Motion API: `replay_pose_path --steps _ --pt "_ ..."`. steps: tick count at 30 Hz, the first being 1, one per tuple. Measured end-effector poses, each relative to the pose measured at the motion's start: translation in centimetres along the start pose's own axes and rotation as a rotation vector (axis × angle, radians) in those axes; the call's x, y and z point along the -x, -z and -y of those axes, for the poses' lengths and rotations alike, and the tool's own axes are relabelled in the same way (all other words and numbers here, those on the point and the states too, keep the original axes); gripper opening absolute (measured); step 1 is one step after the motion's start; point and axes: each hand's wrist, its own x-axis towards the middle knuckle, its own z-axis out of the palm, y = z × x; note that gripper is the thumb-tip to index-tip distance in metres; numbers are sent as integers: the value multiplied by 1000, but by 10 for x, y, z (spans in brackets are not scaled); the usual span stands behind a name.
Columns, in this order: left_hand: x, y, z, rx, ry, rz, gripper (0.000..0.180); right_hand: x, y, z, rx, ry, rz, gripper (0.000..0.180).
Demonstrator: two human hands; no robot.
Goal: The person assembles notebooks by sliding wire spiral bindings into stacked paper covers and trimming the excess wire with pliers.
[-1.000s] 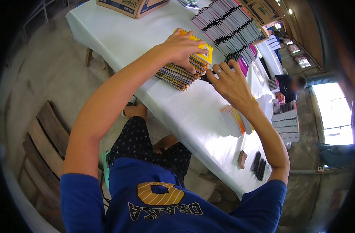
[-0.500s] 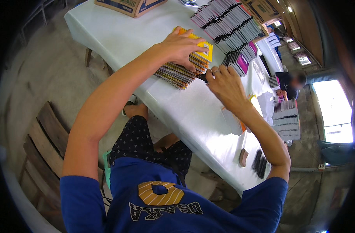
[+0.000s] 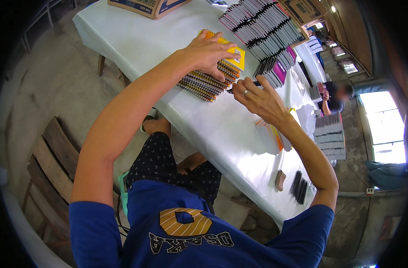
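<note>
A stack of spiral-bound notebooks (image 3: 199,85) lies on the white-covered table, dark coils facing me, a yellow cover (image 3: 233,62) on top. My left hand (image 3: 208,56) rests over it with fingers spread on the cover and the thumb down against the coil side. Just right of the stack is my right hand (image 3: 262,99), with a ring on one finger. It is closed around a slim dark tool (image 3: 258,83) whose tip points at the coils' right end. Most of the tool is hidden by the fingers, so its kind does not show.
Large rows of bound notebooks (image 3: 262,27) and purple-covered ones (image 3: 279,72) stand beyond. Orange-and-white booklets (image 3: 268,136), a brown block (image 3: 280,180) and black coils (image 3: 298,187) lie at right. A cardboard box (image 3: 155,8) sits far left; a co-worker (image 3: 333,96) is at far right.
My right hand has shifted slightly down and left, its fingers turned around the dark tool. My left hand stays on the stack. The co-worker's hands have risen.
</note>
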Motion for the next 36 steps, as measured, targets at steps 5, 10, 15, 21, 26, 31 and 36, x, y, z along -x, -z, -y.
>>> replay_pose_path --steps 5,10,15,21,26,31,36 --pt "-2 -1 -3 0 0 4 80 5 -6 -4 -5 14 -29 25" --pt "-3 -1 -4 7 -8 1 79 2 -7 17 -45 -134 112 23" --pt "0 1 0 -5 -1 -8 79 -24 17 22 -136 -297 591 26" --pt "-1 2 -4 -8 -7 4 81 -4 -6 3 -87 25 -45 26" --pt "-2 0 -3 -1 -7 3 80 -2 -8 17 -117 -70 114 28" --pt "0 -1 1 6 2 -13 78 -36 15 33 -255 -361 850 31" --pt "0 -1 -2 6 -30 -34 79 -6 -1 10 -152 -95 96 31"
